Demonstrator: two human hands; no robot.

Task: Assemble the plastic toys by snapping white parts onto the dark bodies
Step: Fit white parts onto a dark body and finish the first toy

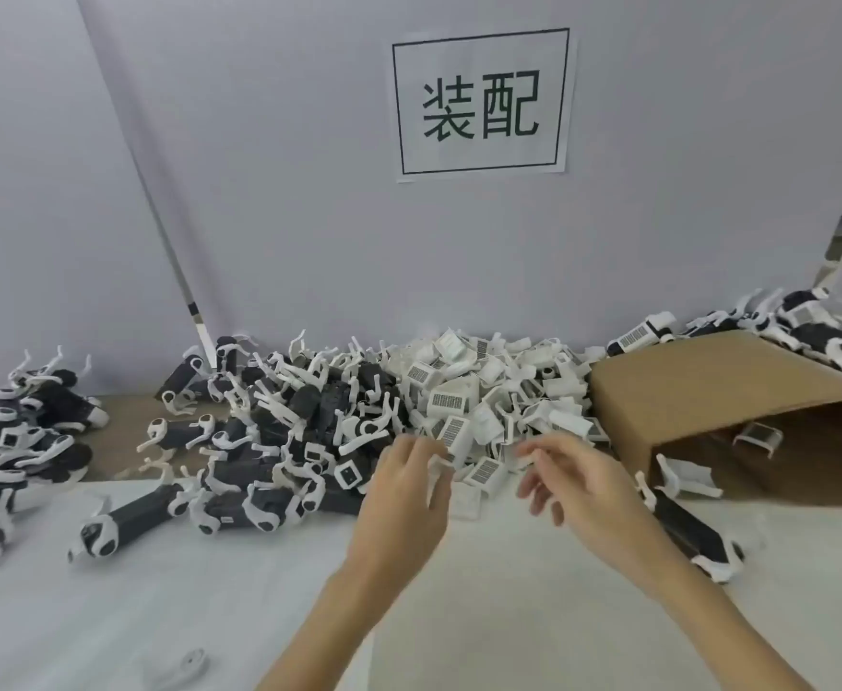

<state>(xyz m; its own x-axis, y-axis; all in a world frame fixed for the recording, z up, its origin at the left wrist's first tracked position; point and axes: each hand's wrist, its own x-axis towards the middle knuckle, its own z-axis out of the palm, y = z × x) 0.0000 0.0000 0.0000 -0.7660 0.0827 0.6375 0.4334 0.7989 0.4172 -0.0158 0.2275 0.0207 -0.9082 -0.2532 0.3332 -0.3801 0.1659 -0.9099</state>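
A heap of white parts (488, 396) with grilled faces lies against the back wall at centre. Left of it sits a pile of dark bodies (284, 431) with white legs. My left hand (404, 496) reaches to the near edge of the white heap and pinches a small white part (442, 462) between its fingertips. My right hand (573, 486) hovers just right of it with loosely curled fingers; motion blur hides whether it holds anything. One dark body (688, 531) lies on the table to the right of my right forearm.
A brown cardboard box (708, 391) lies on its side at right, with white parts in its mouth. More toys are piled at the far left (15, 441) and behind the box (817, 331). A lone dark toy (129, 521) and a white piece (192, 663) lie on the white tabletop.
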